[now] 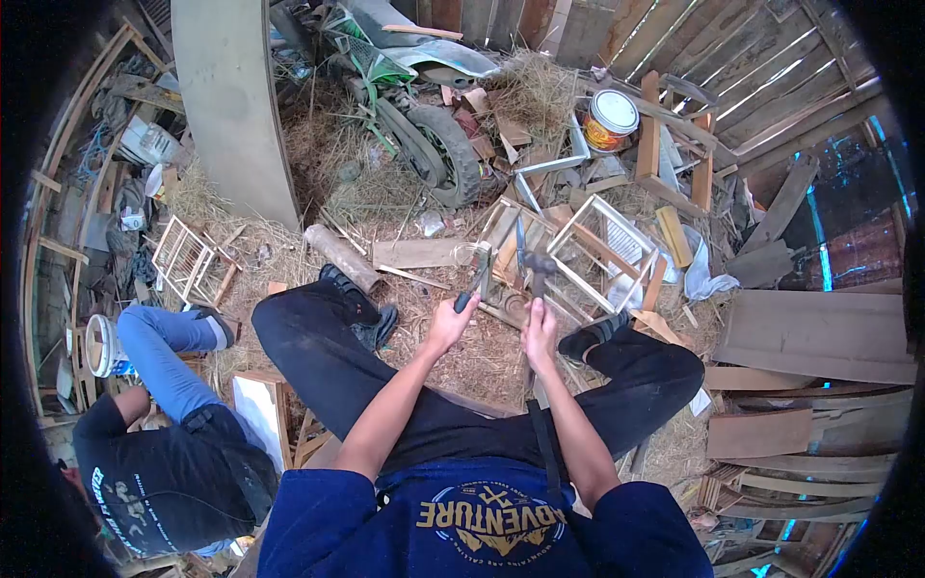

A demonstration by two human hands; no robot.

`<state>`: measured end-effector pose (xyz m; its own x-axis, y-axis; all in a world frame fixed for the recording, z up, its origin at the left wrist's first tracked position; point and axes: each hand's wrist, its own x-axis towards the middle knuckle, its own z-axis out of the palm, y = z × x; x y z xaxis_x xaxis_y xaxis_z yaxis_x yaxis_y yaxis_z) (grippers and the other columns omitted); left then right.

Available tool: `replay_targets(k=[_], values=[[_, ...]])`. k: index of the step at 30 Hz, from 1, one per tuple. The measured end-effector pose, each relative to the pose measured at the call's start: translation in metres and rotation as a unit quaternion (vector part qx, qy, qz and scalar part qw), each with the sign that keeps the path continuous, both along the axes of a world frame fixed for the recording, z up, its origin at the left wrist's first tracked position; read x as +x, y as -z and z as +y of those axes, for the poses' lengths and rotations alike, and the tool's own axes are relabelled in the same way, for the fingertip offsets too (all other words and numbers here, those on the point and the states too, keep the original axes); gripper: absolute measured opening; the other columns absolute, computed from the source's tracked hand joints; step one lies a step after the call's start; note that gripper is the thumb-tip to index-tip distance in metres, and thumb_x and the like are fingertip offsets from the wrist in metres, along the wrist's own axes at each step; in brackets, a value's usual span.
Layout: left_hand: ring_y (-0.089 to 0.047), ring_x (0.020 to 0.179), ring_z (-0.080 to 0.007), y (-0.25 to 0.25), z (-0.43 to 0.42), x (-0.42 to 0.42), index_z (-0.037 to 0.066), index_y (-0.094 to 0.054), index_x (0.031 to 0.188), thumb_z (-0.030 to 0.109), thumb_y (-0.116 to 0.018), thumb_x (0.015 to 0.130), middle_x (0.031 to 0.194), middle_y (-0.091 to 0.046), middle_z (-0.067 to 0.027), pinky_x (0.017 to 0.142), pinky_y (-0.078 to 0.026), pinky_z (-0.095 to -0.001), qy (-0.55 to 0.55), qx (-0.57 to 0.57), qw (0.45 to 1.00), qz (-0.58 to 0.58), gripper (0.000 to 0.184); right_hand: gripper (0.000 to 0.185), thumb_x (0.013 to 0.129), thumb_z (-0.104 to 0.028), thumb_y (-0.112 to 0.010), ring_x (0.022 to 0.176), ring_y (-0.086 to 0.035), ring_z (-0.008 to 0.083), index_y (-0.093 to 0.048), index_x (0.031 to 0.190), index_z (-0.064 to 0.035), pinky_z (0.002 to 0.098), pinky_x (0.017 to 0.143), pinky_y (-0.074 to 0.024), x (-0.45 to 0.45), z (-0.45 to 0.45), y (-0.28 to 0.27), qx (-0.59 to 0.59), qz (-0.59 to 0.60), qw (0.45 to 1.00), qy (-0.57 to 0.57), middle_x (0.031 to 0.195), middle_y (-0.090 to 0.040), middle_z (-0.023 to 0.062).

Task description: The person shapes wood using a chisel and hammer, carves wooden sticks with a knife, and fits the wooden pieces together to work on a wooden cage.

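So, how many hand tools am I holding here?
2: a black-handled metal tool in your left hand, and a dark-headed hammer in your right hand. Anything small inside either fist could be hidden.

Hammer and black-handled tool, side by side in two fists.
From my end of the head feed, I see the hammer gripped by its handle in the right hand, its dark head pointing forward, away from the body. Just to its left, I make out the slimmer tool in the left hand, its dark grip slanting forward and rightward into a thin metallic end. The two lie apart where I can see them; I can't tell the slim tool's exact kind.
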<state>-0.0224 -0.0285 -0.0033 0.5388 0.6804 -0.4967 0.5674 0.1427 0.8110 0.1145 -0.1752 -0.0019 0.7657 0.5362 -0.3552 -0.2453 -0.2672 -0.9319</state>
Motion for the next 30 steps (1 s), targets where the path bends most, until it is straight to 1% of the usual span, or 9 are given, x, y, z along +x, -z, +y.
replay_targets(k=[5,12,15,17,18,21,24,27,30], values=[[-0.059,0.053,-0.0211,0.005,0.002,-0.012,0.001,-0.064,0.072,0.060,-0.059,0.090,0.055,-0.057,-0.0103,0.057,-0.046,-0.0415,0.046,0.055,0.997,0.015,0.062,0.051,0.103,-0.055,-0.036,0.037,-0.034,0.0050,-0.053,0.102,-0.0075,0.0231,0.032,-0.0268,-0.007,0.033,-0.058,0.041,0.049,0.995,-0.071,0.055,-0.039,-0.0048],[-0.060,0.056,-0.0239,0.017,0.001,-0.012,0.002,-0.063,0.071,0.061,-0.058,0.089,0.058,-0.059,-0.0110,0.058,-0.046,-0.0420,0.042,0.029,0.998,0.028,0.062,0.056,0.102,-0.057,-0.036,0.049,-0.035,0.0040,-0.051,0.107,-0.0034,0.0201,0.044,-0.0292,0.020,0.074,-0.172,0.224,-0.172,0.955,-0.092,0.062,-0.040,-0.0029],[-0.060,0.056,-0.0232,0.021,0.006,-0.009,0.003,-0.065,0.073,0.060,-0.058,0.089,0.058,-0.059,-0.0106,0.059,-0.047,-0.0408,0.045,0.031,0.998,0.016,0.060,0.057,0.100,-0.059,-0.038,0.051,-0.036,0.0047,-0.050,0.109,-0.0034,0.0207,0.044,-0.0299,0.022,0.080,-0.129,0.294,-0.219,0.928,-0.060,0.063,-0.041,-0.0020],[-0.061,0.057,-0.0227,0.017,0.006,-0.010,0.004,-0.067,0.075,0.059,-0.059,0.089,0.059,-0.060,-0.0104,0.059,-0.047,-0.0400,0.049,0.036,0.998,0.013,0.058,0.058,0.101,-0.059,-0.036,0.052,-0.041,0.0061,-0.053,0.098,-0.0036,0.0212,0.046,-0.0316,0.021,0.057,-0.034,0.177,-0.217,0.957,-0.074,0.062,-0.041,-0.0021],[-0.062,0.057,-0.0224,0.015,0.004,-0.010,0.004,-0.068,0.076,0.058,-0.059,0.089,0.059,-0.061,-0.0103,0.059,-0.048,-0.0395,0.048,0.038,0.998,0.012,0.056,0.058,0.101,-0.058,-0.036,0.053,-0.044,0.0083,-0.053,0.093,-0.0033,0.0240,0.047,-0.0336,0.020,0.049,-0.018,0.105,-0.227,0.965,-0.083,0.061,-0.042,-0.0010],[-0.064,0.059,-0.0223,0.004,0.012,-0.003,0.005,-0.070,0.079,0.057,-0.060,0.089,0.061,-0.063,-0.0109,0.060,-0.048,-0.0392,0.058,0.029,0.998,0.015,0.054,0.059,0.103,-0.051,-0.038,0.053,-0.053,0.0183,-0.056,0.077,-0.0014,0.0382,0.053,-0.0418,0.018,0.040,-0.002,-0.088,-0.269,0.953,-0.113,0.056,-0.048,0.0048],[-0.065,0.062,-0.0229,0.007,0.006,-0.012,0.004,-0.071,0.081,0.056,-0.061,0.089,0.064,-0.065,-0.0122,0.061,-0.049,-0.0397,0.066,0.038,0.997,0.026,0.053,0.058,0.100,-0.062,-0.036,0.041,-0.040,0.0072,-0.048,0.080,-0.0084,0.0244,0.038,-0.0305,0.008,0.044,0.003,-0.069,-0.051,0.991,-0.106,0.054,-0.039,-0.0035],[-0.067,0.065,-0.0263,0.028,0.002,-0.005,0.003,-0.070,0.083,0.059,-0.061,0.087,0.066,-0.066,-0.0153,0.065,-0.050,-0.0415,0.076,0.045,0.995,0.046,0.057,0.059,0.098,-0.065,-0.037,0.035,-0.035,0.0076,-0.048,0.079,-0.0093,0.0256,0.032,-0.0273,-0.008,0.044,-0.025,-0.039,0.025,0.997,-0.065,0.053,-0.038,-0.0039],[-0.064,0.065,-0.0247,0.016,-0.003,0.000,0.003,-0.068,0.084,0.059,-0.059,0.088,0.067,-0.065,-0.0142,0.067,-0.049,-0.0413,0.089,0.058,0.992,0.063,0.057,0.057,0.098,-0.064,-0.038,0.034,-0.035,0.0061,-0.046,0.080,-0.0100,0.0234,0.031,-0.0261,-0.004,0.034,-0.007,-0.035,0.056,0.997,-0.049,0.052,-0.036,-0.0053]])
